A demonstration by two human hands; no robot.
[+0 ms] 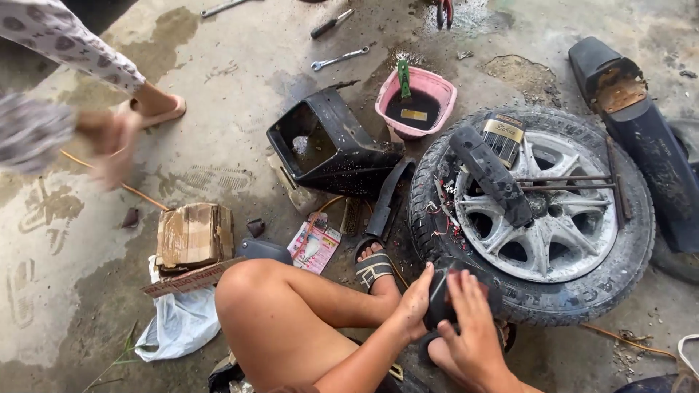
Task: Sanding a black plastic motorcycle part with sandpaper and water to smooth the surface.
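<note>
Rubber, dark and seemingly soft and pliable, is being held as a small piece (439,297) against the near edge of the tyre (582,291), which is lying flat on the concrete floor (240,58). The piece is being pinched between the left hand (416,302) and the right hand (473,320), both grips narrowed around it, and is judged light and best taken by its edges. Both forearms are being reached forward over a bent knee, wrists angled toward the wheel, with a pink basin (437,86) beyond the tyre.
</note>
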